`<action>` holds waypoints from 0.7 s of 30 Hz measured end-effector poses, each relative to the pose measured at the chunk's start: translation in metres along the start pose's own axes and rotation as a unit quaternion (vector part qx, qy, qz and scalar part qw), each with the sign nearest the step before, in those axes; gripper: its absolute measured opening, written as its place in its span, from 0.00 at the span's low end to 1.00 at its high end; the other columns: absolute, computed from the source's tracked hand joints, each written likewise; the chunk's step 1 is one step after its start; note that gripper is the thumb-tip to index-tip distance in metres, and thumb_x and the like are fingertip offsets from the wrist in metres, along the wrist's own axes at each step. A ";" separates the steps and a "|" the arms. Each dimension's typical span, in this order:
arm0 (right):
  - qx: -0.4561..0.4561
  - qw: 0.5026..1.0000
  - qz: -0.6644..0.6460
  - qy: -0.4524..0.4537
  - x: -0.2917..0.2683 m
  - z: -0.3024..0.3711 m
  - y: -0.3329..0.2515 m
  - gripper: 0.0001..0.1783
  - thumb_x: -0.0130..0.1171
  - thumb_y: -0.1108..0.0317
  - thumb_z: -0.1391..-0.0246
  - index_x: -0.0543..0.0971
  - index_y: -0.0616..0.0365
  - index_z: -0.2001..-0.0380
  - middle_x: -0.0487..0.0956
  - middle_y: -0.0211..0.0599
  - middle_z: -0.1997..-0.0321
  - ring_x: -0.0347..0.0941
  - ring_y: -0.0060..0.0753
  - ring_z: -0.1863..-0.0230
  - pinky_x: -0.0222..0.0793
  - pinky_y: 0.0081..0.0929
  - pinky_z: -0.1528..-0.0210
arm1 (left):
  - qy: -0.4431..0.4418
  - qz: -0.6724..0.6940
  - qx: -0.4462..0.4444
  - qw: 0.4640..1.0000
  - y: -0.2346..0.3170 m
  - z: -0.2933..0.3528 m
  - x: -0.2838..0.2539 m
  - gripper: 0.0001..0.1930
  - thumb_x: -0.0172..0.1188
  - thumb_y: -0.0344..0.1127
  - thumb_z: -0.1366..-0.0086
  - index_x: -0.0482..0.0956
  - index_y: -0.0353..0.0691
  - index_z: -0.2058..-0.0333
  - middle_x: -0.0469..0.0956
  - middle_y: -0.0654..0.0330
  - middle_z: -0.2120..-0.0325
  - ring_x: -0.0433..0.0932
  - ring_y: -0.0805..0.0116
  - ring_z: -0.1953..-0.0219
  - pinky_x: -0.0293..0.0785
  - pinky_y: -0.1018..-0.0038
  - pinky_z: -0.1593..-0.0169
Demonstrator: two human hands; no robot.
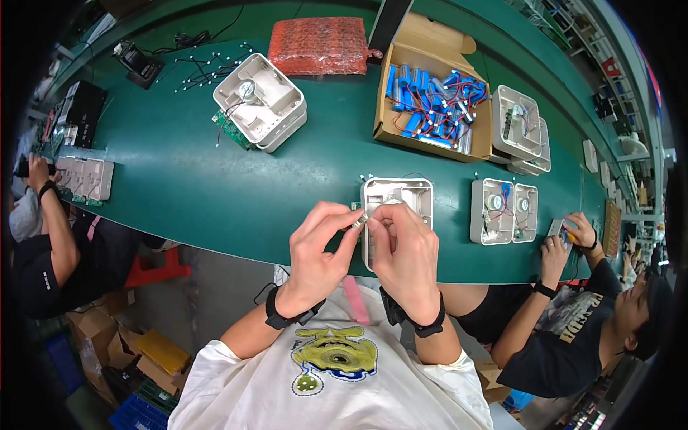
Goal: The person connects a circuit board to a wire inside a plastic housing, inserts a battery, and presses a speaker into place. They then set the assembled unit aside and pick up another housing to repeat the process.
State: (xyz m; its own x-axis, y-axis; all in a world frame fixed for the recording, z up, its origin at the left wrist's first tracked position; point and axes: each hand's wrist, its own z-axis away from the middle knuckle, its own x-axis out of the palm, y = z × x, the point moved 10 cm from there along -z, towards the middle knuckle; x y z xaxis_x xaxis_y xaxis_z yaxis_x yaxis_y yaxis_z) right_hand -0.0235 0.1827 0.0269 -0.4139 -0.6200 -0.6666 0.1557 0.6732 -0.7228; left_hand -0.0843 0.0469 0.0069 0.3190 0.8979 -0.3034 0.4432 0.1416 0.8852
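Green tabletop (172, 179) takes up most of the view, doesn't it?

Yes. Next in size is an open cardboard box (423, 34) on its far side, right of the middle.

And after that?

A red bubble-wrapped package (317, 46), left of the box. Then a white casing (398, 183), hollow side up, near the edge closest to the person.

Where are the hands?

The left hand (315, 244) is just left of the casing, the right hand (408, 251) over it, both with fingers curled.

Anything smaller?

Blue cylinders (412, 100) with wires, heaped in the box. Smallest is a pale part (360, 221) at the casing's left wall, pinched between left thumb and forefinger.

Does the right grip it too?

Its fingertips bunch at the part's right end; I can't tell whether they grip.
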 end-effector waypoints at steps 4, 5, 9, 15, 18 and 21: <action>-0.016 0.999 0.037 0.017 -0.003 0.000 -0.004 0.04 0.65 0.79 0.39 0.79 0.61 0.64 0.80 0.39 0.70 0.77 0.36 0.76 0.71 0.34 0.72 | -0.006 0.012 0.007 1.000 0.003 0.000 0.003 0.14 0.70 0.16 0.39 0.87 0.32 0.55 0.82 0.53 0.61 0.84 0.58 0.62 0.81 0.69 0.58; -0.014 0.999 0.040 0.021 -0.003 0.000 -0.004 0.04 0.65 0.79 0.39 0.79 0.61 0.64 0.80 0.39 0.70 0.77 0.36 0.76 0.71 0.34 0.72 | -0.006 0.010 0.008 1.000 0.004 -0.001 0.003 0.14 0.70 0.16 0.39 0.87 0.32 0.55 0.82 0.53 0.61 0.84 0.58 0.62 0.80 0.69 0.58; -0.044 0.996 0.060 0.053 -0.011 0.001 -0.014 0.04 0.65 0.79 0.40 0.80 0.61 0.63 0.80 0.40 0.69 0.79 0.41 0.74 0.73 0.36 0.71 | -0.016 0.021 0.000 1.000 0.001 -0.005 0.004 0.14 0.69 0.16 0.39 0.87 0.32 0.54 0.82 0.54 0.61 0.83 0.61 0.62 0.80 0.71 0.57; -0.047 0.990 0.114 0.074 -0.081 -0.020 -0.021 0.08 0.66 0.75 0.39 0.84 0.60 0.57 0.83 0.43 0.65 0.81 0.55 0.67 0.77 0.42 0.65 | -0.019 0.066 -0.062 0.996 -0.026 -0.001 0.004 0.14 0.68 0.14 0.37 0.87 0.30 0.53 0.80 0.57 0.59 0.80 0.69 0.60 0.77 0.75 0.55; -0.038 0.963 0.242 0.116 -0.126 -0.068 0.023 0.11 0.64 0.73 0.38 0.85 0.57 0.53 0.85 0.47 0.62 0.82 0.58 0.63 0.78 0.48 0.61 | -0.018 0.107 -0.076 0.991 -0.034 0.002 0.007 0.14 0.68 0.14 0.36 0.86 0.29 0.52 0.79 0.57 0.57 0.79 0.71 0.59 0.77 0.76 0.54; -0.017 0.941 0.330 0.074 -0.117 -0.118 0.079 0.14 0.64 0.72 0.40 0.87 0.53 0.52 0.86 0.47 0.61 0.83 0.57 0.61 0.79 0.50 0.59 | -0.018 0.130 -0.072 0.989 -0.036 0.003 0.010 0.15 0.67 0.14 0.36 0.86 0.29 0.51 0.78 0.57 0.56 0.79 0.71 0.58 0.77 0.77 0.54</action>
State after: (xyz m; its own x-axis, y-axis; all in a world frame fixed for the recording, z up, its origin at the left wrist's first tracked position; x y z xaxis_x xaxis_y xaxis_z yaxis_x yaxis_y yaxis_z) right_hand -0.0681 0.3558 0.0694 -0.3586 -0.0014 -0.9335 0.3943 0.9062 -0.1528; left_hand -0.0951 0.0492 -0.0290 0.4375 0.8965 -0.0695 0.2201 -0.0318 0.9750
